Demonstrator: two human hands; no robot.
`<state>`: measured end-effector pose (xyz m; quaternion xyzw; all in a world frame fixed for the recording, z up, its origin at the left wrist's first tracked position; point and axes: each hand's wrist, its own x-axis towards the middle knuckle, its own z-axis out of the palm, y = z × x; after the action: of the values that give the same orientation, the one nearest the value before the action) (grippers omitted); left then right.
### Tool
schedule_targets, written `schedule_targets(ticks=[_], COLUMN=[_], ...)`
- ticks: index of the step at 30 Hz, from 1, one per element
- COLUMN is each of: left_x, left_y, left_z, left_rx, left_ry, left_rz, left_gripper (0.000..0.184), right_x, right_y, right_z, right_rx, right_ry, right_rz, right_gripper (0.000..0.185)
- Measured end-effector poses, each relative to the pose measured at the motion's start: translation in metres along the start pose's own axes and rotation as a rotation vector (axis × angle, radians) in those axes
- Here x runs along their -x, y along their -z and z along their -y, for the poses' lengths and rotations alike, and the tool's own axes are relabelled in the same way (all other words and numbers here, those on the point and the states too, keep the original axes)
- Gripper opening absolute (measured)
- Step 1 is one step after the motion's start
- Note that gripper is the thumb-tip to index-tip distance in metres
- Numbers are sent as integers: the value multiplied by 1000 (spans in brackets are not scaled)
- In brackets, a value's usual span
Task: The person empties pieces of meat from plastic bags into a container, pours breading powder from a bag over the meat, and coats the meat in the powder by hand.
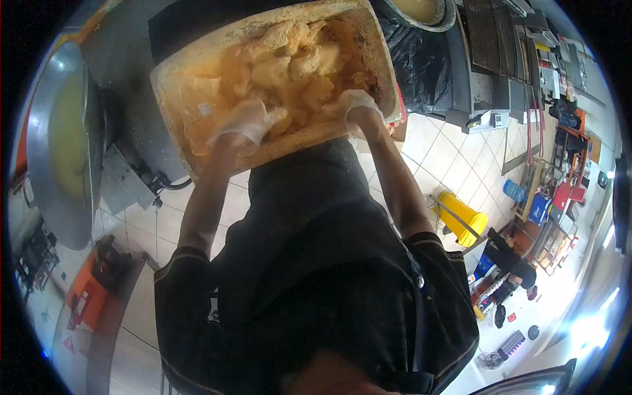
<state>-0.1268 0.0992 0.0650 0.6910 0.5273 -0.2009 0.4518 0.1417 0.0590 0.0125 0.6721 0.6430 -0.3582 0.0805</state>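
A large pale tub (385, 49) with worn edges holds orange-yellow flour and a heap of flour-coated pieces (286, 39) that look like chicken. Both of my hands wear clear plastic gloves and are inside the tub, near its close side. My left hand (245, 124) has its fingers closed against a flour-coated piece (280, 120). At the right end, my right hand (359, 105) reaches into the flour beside the heap; its fingertips are blurred and partly covered. A small pale scrap (204, 109) lies on the flour at left.
A wide metal pan (60, 138) with yellowish contents stands at left. Behind the tub at right are a round container (421, 10) and black plastic (421, 69). A yellow bin (462, 217) stands on the tiled floor. Farther right, another person (513, 263) is by shelving.
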Motion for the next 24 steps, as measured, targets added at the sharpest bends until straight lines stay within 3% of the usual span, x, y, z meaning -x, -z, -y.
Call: schedule_targets(ticks=[1,2,4,6,12,14,16,19,21,23,24], left_x=[8,-10,-46,-53,-58,-61,-68,-71,-67,-36,-25], left_y=[-3,-43,-90,-95,-91,-93,-95,-97,-90,-47,-30], left_z=[-6,27,41,39,28,23,14,2,-5,-33,-42], left_rx=[-46,-299,-23,78,415,542,632,650,463,-161,-471], left_ry=[16,-396,-416,-401,-390,-410,-433,-476,-523,-435,-379], left_rz=[66,-156,-174,-191,-233,-226,-199,-150,-88,-122,-138], left_gripper=[41,41,32,30,40,45,51,59,56,52,51], right_x=[-3,-6,-12,-16,-15,-12,-21,-24,-8,-7,-2], right_y=[-3,-8,-14,-13,2,4,-17,-8,16,18,25], right_z=[6,13,25,31,36,18,-25,-40,-16,-6,6], right_rx=[10,20,39,14,-202,-411,-881,-787,-788,-948,-805], right_ry=[-29,-60,-95,-57,166,136,43,217,273,288,246], right_rz=[23,48,89,112,112,53,-54,-293,-343,-308,-308], right_gripper=[55,56,57,55,55,57,57,60,62,63,60])
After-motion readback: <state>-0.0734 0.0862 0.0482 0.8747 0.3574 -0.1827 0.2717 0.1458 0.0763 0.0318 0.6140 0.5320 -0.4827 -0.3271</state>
